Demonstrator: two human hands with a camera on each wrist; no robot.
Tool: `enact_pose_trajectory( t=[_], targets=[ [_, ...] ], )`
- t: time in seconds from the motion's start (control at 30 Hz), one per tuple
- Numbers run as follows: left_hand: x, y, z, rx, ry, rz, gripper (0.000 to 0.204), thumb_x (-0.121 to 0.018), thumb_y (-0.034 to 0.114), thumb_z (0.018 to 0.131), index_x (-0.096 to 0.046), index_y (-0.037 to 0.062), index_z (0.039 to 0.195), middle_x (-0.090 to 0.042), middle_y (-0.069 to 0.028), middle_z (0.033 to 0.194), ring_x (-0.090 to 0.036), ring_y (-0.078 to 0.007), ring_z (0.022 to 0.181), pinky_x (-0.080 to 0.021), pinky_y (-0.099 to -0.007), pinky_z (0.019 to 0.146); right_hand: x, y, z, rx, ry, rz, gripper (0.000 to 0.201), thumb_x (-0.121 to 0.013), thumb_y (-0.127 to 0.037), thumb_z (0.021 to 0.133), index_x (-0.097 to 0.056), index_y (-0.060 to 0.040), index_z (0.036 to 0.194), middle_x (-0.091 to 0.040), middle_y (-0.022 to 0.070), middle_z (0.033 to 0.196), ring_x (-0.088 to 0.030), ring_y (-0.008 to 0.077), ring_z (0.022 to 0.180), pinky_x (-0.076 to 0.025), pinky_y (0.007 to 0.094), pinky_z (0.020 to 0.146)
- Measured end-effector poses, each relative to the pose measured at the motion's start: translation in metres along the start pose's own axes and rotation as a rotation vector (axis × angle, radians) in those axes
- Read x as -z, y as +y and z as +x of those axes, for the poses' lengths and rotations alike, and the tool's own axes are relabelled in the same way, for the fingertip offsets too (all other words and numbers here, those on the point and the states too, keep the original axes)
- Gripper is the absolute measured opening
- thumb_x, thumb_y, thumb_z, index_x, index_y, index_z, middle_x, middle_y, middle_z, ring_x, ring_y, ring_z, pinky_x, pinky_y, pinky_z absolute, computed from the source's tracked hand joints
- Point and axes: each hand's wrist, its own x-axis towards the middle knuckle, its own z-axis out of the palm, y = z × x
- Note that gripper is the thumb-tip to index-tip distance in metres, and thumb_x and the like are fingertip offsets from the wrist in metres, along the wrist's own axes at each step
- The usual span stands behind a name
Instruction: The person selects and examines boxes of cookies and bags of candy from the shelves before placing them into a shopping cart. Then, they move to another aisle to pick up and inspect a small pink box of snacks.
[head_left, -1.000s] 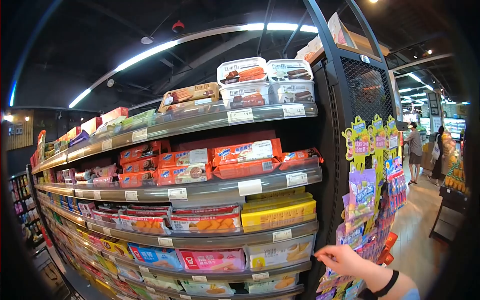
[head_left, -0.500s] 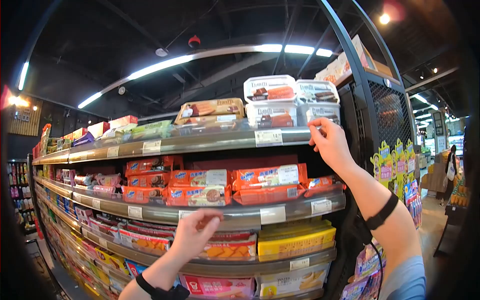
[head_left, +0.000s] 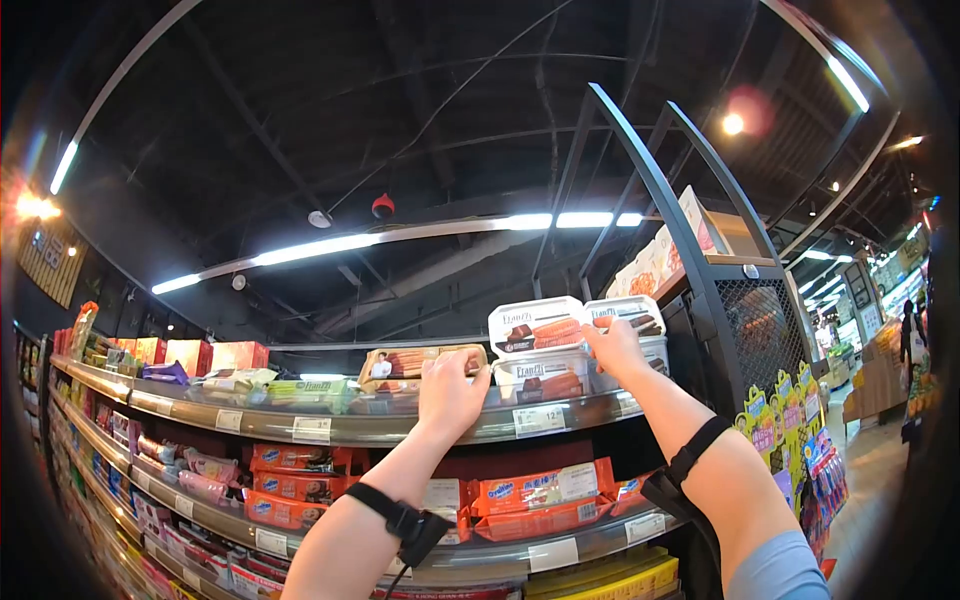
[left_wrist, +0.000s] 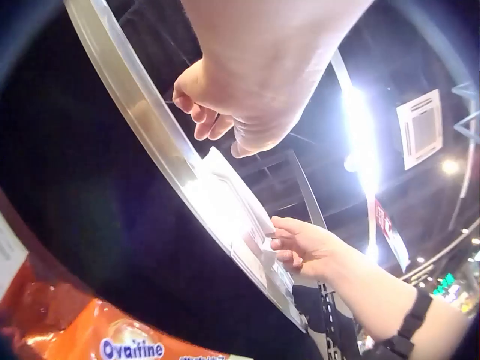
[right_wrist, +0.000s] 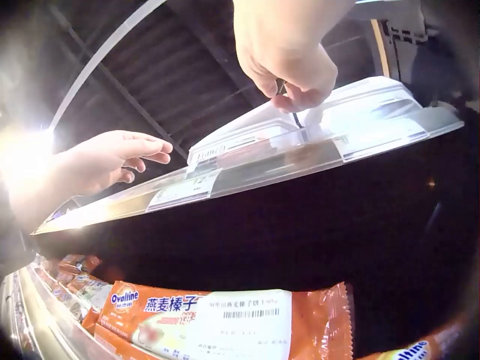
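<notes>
White lidded plastic tubs of Franzzi biscuits stand stacked in two columns on the top shelf; the upper left tub (head_left: 540, 327) shows reddish biscuit sticks, the upper right tub (head_left: 628, 312) dark ones. My right hand (head_left: 618, 350) is at the gap between the columns, its bent fingertips right at the tub edges in the right wrist view. In front of a brown biscuit pack (head_left: 400, 366), my left hand (head_left: 452, 392) is raised just left of the tubs, fingers loosely bent and holding nothing. In the right wrist view, a space separates the left hand (right_wrist: 112, 161) from the tubs.
A clear lip with price tags (head_left: 540, 420) edges the top shelf (head_left: 270, 422). Orange Ovaltine packs (head_left: 540, 492) fill the shelf below. A black metal post (head_left: 660, 200) and mesh panel (head_left: 765, 325) flank the right end, beside hanging sweet packets (head_left: 790, 420).
Both hands have risen to the top shelf: the right from low at the right end up to the tubs, the left into view and upward. The head view has tilted up.
</notes>
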Motion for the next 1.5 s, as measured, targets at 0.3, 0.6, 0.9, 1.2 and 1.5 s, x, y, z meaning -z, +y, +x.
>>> enact_pose_trajectory(
  t=[0.3,0.6,0.9,1.2,1.5],
  targets=[
    [-0.04,0.014,0.033,0.239,-0.111,0.368,0.031,-0.053,0.034,0.085,-0.068,0.0066,0.088,-0.059,-0.0112,0.104,-0.047,-0.0305,0.105,-0.036,-0.0464,0.088,-0.03,0.03,0.031,0.164,0.14,-0.116,0.032,-0.065,-0.025,0.078,-0.062,0.0033,0.092,-0.065,0.0191,0.078,-0.064,0.0299,0.08,-0.048,0.0383,0.074],
    [-0.008,0.051,0.022,0.16,0.303,-0.425,0.017,-0.055,0.015,0.088,-0.057,0.0024,0.099,-0.06,-0.0083,0.091,-0.054,-0.0156,0.093,-0.044,-0.0283,0.08,0.017,-0.049,-0.031,0.401,0.212,0.332,0.015,-0.057,-0.013,0.086,-0.055,-0.0002,0.093,-0.054,0.0047,0.064,-0.051,0.0115,0.057,-0.04,0.0279,0.053],
    [0.029,0.134,-0.071,0.254,0.221,-1.113,0.014,-0.038,0.017,0.098,-0.04,0.0091,0.109,-0.055,-0.006,0.108,-0.055,-0.0134,0.101,-0.047,-0.0339,0.088,0.086,-0.073,-0.142,0.21,-0.018,0.724,0.013,-0.053,-0.014,0.091,-0.048,-0.0048,0.099,-0.054,-0.0006,0.071,-0.041,0.0009,0.047,-0.031,0.0151,0.039],
    [0.019,0.196,-0.141,0.3,0.154,-1.187,0.021,-0.037,0.019,0.098,-0.036,0.0083,0.116,-0.051,-0.0082,0.115,-0.053,-0.0157,0.105,-0.044,-0.039,0.093,0.16,-0.045,-0.204,0.045,-0.167,0.72,0.015,-0.047,-0.011,0.094,-0.042,-0.0034,0.106,-0.056,0.003,0.077,-0.045,0.0007,0.051,-0.035,0.015,0.041],
    [0.006,0.249,-0.189,0.317,0.229,-1.287,0.028,-0.042,0.003,0.09,-0.036,0.0062,0.117,-0.048,-0.0089,0.115,-0.05,-0.0139,0.103,-0.043,-0.0312,0.09,0.221,-0.022,-0.243,0.032,-0.22,0.7,0.017,-0.048,-0.011,0.093,-0.041,-0.0065,0.108,-0.049,-0.0006,0.073,-0.041,0.0011,0.057,-0.033,0.0165,0.049]
  ],
)
